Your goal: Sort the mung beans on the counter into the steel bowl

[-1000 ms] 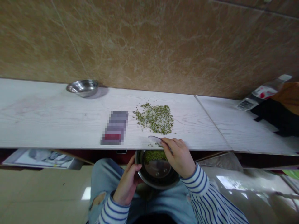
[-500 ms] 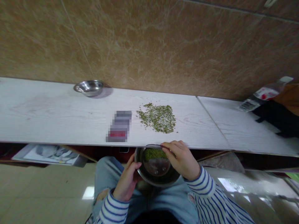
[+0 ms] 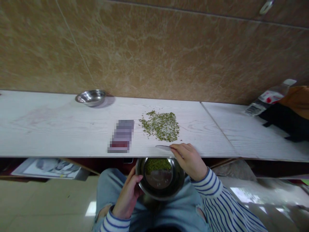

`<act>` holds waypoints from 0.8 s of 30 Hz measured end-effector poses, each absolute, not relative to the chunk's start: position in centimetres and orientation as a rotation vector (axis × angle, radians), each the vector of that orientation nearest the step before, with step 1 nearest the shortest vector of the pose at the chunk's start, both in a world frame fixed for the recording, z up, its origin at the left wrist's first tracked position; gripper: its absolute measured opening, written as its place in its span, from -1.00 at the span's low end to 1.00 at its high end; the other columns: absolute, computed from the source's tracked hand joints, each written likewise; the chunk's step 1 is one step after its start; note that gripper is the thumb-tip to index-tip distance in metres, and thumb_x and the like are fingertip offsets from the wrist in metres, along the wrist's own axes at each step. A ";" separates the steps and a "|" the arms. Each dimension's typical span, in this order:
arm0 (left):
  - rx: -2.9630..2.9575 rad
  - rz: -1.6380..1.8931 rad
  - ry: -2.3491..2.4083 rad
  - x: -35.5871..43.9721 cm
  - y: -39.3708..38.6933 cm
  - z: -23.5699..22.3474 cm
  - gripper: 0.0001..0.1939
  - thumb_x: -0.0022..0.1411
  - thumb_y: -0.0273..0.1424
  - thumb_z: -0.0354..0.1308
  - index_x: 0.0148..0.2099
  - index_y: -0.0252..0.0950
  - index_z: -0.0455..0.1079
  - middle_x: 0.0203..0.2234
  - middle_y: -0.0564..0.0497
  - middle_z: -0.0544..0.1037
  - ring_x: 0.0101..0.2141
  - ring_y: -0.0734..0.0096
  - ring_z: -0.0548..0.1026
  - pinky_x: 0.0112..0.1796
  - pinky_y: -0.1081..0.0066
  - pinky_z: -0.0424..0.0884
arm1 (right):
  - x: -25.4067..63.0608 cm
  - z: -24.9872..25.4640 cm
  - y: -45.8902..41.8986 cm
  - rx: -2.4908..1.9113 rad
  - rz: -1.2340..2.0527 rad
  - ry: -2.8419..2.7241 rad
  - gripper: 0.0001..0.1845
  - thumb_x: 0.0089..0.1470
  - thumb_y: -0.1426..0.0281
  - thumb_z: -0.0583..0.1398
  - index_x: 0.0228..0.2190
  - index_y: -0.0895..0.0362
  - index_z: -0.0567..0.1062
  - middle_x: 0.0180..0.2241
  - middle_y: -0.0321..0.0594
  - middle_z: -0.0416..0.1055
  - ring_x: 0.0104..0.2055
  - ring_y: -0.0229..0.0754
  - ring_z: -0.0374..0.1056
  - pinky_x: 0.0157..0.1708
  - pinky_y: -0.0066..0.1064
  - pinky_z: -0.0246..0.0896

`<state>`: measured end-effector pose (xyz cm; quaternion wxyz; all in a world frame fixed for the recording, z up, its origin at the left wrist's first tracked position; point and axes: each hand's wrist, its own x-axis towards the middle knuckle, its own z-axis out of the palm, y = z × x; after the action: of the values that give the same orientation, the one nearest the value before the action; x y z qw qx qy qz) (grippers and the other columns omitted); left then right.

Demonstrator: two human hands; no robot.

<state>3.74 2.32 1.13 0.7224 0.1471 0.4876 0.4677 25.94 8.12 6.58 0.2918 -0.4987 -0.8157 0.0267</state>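
With its thumb on the near rim side, my left hand [image 3: 130,190] grips a metal bowl [image 3: 160,196] at its left, just below the table edge. Inside the bowl, small green beans [image 3: 158,165] lie gathered toward the far side. My right hand [image 3: 189,161] pinches a thin, flat grey piece [image 3: 163,147], seen nearly edge-on, so its kind is unclear. It is held over the front edge of the table, between the bowl and a scattered patch of green beans [image 3: 161,125] on the white tabletop.
A second metal bowl [image 3: 91,98] stands by the wall at the left. A pixelated, blurred-out object [image 3: 120,137] lies left of the beans. At the far right are a plastic bottle [image 3: 266,96] and a black item [image 3: 285,120]. Below the tabletop is an open shelf [image 3: 50,167].
My right hand has lifted the flat grey piece from the bowl's far rim to over the table edge. The bowl sits slightly lower and further left in view; the camera has shifted a little.
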 end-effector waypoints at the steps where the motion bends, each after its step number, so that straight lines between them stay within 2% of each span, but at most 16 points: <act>1: 0.322 1.026 1.077 3.9 2.4 1.1 -0.40 0.02 -0.35 0.17 0.16 -0.15 0.27 -0.08 -0.02 0.54 -0.13 0.20 0.47 -0.29 0.36 0.39 | 26.4 6.6 8.5 -1.342 0.061 -2.182 -0.79 0.21 0.40 0.06 -0.18 0.09 0.46 -0.28 -0.18 0.52 -0.24 -0.19 0.41 -0.22 -0.30 0.22; 6: 0.313 1.003 1.052 4.7 2.7 0.7 -0.40 0.04 -0.35 0.16 0.17 -0.16 0.26 -0.10 -0.05 0.55 -0.12 0.17 0.48 -0.22 0.29 0.38 | 27.5 6.9 11.3 -1.381 0.069 -2.221 -0.78 0.21 0.38 0.06 -0.17 0.05 0.47 -0.27 -0.21 0.53 -0.24 -0.20 0.42 -0.19 -0.31 0.24; 10: 0.296 0.991 1.069 4.9 3.0 0.2 -0.42 0.04 -0.36 0.15 0.16 -0.17 0.26 -0.10 -0.04 0.55 -0.14 0.18 0.49 -0.27 0.31 0.39 | 27.3 6.9 13.4 -1.371 0.076 -2.239 -0.78 0.21 0.39 0.06 -0.17 0.06 0.47 -0.26 -0.21 0.53 -0.24 -0.19 0.42 -0.19 -0.31 0.24; 18: 0.259 1.008 1.070 5.1 3.7 -0.7 -0.41 0.02 -0.36 0.18 0.15 -0.17 0.28 -0.05 -0.05 0.52 -0.03 0.15 0.44 -0.18 0.29 0.38 | 27.0 7.6 15.5 -1.342 0.098 -2.244 -0.78 0.22 0.39 0.06 -0.17 0.07 0.47 -0.25 -0.23 0.54 -0.23 -0.21 0.43 -0.17 -0.33 0.22; 24: 0.237 0.983 1.076 5.3 3.7 -0.8 -0.37 0.02 -0.37 0.18 0.19 -0.16 0.23 -0.06 -0.05 0.53 -0.06 0.15 0.46 -0.23 0.30 0.39 | 27.7 8.4 16.3 -1.388 0.036 -2.128 -0.78 0.21 0.35 0.07 -0.18 0.08 0.47 -0.30 -0.22 0.53 -0.28 -0.18 0.42 -0.22 -0.33 0.22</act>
<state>5.26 3.68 -0.79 0.7397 0.1078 0.4905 0.4480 27.73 16.32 8.39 0.2959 -0.5219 -0.8000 0.0135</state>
